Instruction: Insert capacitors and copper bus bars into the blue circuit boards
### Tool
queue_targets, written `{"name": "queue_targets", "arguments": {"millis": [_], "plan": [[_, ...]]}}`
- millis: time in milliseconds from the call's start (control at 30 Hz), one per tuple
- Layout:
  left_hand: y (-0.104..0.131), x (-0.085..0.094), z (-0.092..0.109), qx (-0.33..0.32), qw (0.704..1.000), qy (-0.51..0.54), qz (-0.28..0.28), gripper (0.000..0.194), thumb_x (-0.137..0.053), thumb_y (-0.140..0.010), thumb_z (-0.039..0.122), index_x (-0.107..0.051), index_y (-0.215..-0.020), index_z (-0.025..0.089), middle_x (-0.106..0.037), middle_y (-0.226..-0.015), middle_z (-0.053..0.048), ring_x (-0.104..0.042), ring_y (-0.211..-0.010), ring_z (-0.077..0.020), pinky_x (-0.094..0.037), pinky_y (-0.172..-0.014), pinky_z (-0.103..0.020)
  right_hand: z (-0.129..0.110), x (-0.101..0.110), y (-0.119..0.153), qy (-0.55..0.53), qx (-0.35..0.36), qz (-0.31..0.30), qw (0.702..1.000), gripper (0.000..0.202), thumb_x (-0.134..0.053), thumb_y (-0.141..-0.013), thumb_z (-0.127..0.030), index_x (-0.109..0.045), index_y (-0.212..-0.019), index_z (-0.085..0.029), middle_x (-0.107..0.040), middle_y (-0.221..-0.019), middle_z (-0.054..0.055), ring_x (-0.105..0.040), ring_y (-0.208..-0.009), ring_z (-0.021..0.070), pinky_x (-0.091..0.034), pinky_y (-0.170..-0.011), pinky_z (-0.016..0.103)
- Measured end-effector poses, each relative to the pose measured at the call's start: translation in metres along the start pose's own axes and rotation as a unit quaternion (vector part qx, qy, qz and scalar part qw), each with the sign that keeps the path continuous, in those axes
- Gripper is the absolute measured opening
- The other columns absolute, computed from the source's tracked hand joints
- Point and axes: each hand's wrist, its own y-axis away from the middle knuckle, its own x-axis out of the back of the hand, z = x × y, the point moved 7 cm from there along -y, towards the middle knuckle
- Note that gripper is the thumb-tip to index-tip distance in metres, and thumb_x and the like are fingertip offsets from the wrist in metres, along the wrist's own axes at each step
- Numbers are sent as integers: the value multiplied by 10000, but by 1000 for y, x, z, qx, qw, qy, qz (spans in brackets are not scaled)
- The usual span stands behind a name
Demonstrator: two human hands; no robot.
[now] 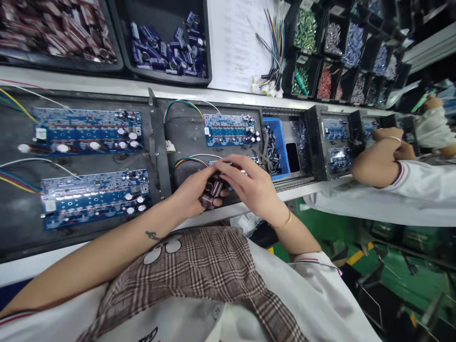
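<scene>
My left hand [192, 192] is curled around several brown cylindrical capacitors [213, 188], which show between its fingers. My right hand [254, 185] meets it from the other side, its fingers bent and drawn together at the left fingertips. Whatever those right fingers pinch is hidden. Both hands hover over the near edge of a black tray, covering most of a circuit board [254, 160]. Just beyond them lies a second blue circuit board [231, 129] with coloured wires at its left end.
Two more blue boards [89, 130] lie in the left tray. A bin of brown capacitors [60, 31] and a bin of blue capacitors [171, 50] stand behind. A blue box [283, 152] and a phone [292, 157] sit to the right, with a co-worker's arm [377, 164] beyond.
</scene>
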Motion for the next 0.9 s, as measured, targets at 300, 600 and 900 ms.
{"name": "queue_targets", "arguments": {"millis": [300, 600, 900], "plan": [[-5, 5, 18, 10, 998, 33, -45, 208, -537, -780, 156, -624, -965, 124, -654, -842, -112, -515, -506, -94, -347, -335, -139, 107, -6, -36, 38, -64, -23, 997, 229, -472, -940, -117, -663, -995, -231, -659, -1101, 44, -607, -1085, 172, -462, -986, 382], [3, -3, 35, -46, 994, -27, -100, 296, -606, -858, 243, -638, -1145, 179, -636, -910, -75, -550, -561, -103, -387, -345, -145, 116, -17, -41, 99, -59, -64, 991, 247, -433, -957, -159, -646, -980, -282, -699, -1052, -22, -625, -1068, 170, -158, -1193, 542], [-3, 6, 37, -78, 996, 1, -42, 201, -693, -818, 218, -585, -984, 189, -600, -793, -21, -518, -506, -76, -340, -352, -125, 113, -22, -42, 123, 0, -100, 987, 312, -379, -960, -123, -625, -1083, -270, -692, -1073, -1, -641, -1057, 173, -156, -1226, 565]]}}
